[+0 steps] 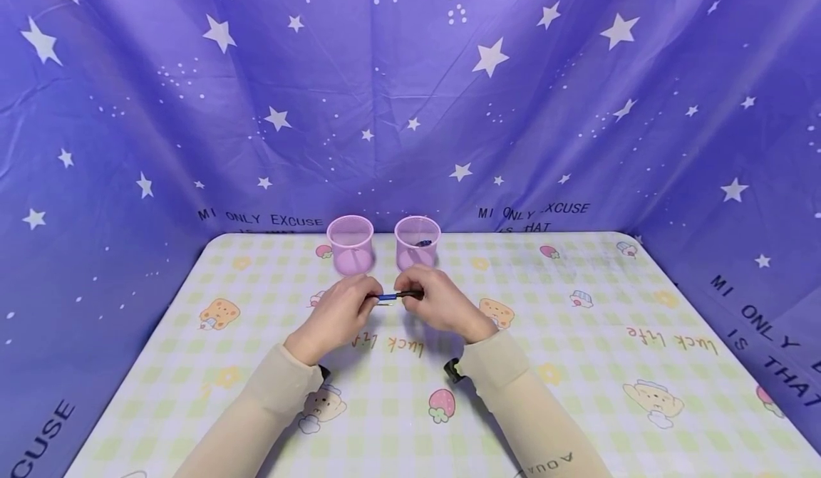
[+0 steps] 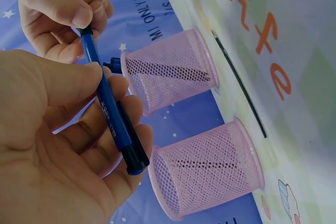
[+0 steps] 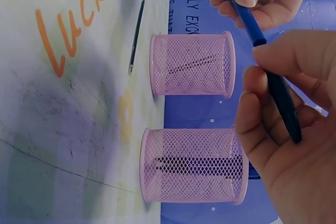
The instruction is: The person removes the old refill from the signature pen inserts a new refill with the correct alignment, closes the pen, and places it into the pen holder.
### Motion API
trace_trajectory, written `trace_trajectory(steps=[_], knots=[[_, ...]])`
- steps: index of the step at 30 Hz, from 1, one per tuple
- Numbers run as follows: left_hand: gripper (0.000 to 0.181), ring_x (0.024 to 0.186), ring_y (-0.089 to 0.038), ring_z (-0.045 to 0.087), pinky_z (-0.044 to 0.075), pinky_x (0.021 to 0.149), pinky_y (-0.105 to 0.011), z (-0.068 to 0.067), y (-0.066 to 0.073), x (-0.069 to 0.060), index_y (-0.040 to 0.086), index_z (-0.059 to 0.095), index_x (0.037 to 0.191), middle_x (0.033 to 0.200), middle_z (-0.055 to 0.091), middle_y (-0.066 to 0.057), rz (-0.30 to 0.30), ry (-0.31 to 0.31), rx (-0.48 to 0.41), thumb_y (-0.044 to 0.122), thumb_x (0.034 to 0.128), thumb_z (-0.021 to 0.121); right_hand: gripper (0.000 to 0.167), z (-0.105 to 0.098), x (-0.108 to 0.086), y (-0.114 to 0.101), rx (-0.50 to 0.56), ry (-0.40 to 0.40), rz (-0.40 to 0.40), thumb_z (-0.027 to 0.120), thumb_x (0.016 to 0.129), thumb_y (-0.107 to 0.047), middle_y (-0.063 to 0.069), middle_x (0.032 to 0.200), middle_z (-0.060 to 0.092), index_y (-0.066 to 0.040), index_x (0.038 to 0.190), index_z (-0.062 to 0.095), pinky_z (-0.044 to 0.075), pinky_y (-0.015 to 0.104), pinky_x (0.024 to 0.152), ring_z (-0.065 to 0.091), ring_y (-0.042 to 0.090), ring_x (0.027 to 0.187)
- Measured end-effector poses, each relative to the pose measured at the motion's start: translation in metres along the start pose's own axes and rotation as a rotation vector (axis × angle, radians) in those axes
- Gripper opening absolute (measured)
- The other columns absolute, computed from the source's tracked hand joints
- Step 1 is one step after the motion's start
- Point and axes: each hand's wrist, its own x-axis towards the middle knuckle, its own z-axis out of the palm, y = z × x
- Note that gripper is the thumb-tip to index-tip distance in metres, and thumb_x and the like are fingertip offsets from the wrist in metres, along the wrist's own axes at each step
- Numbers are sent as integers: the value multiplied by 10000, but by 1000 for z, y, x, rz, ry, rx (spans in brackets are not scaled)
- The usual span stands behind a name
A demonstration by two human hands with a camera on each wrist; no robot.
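Both hands hold one pen [image 1: 387,297] between them, in front of two pink mesh cups. My left hand [image 1: 340,312] grips its blue barrel [image 2: 113,116], which has a dark clip end. With thumb and fingers, my right hand [image 1: 439,303] grips the black tapered front part [image 3: 283,103]. Whether the two parts are screwed together cannot be told. On the table below the hands lies a thin dark pen refill [image 2: 241,82], touched by neither hand.
The right mesh cup [image 1: 413,258] holds dark blue pens. Inside the left mesh cup [image 1: 351,258], a thin dark stick shows through the mesh. Both stand at the back of the table [image 1: 577,364], near a purple star-patterned curtain [image 1: 385,143].
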Motion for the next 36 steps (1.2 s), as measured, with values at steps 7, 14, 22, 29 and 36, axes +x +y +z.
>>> trace_trajectory(steps=[7,14,22,29,36], knots=[[120,836,-178,592,487,783,-361,0,0,3,98,656,951,889,616,9,12,24,21,16,864,658,212,0,0,0,10,27,-22,674,802,21,-3,877,595,-74,986,626,496,280,730,561,116,776],[118,826,-172,588,488,774,-359,-1,2,5,100,651,942,884,608,9,33,25,35,13,863,658,208,2,-3,2,38,56,-30,678,812,25,5,902,602,-37,1002,621,505,285,750,575,122,801],[126,796,-171,573,480,760,-350,-1,5,6,84,660,918,844,594,7,56,18,39,-15,840,664,212,7,-12,6,110,97,-7,689,820,20,-1,913,622,-100,978,616,514,295,779,595,108,807],[135,780,-158,545,475,715,-322,4,7,1,83,632,911,839,562,14,70,33,54,-23,835,667,208,11,-16,7,144,98,-9,694,826,16,-22,894,627,-102,974,608,520,277,764,607,93,798],[137,788,-161,534,481,715,-321,3,8,-3,59,627,916,846,549,7,96,54,23,-46,837,662,107,11,-16,7,145,41,30,654,890,-61,-29,810,634,-92,975,597,519,264,647,596,81,699]])
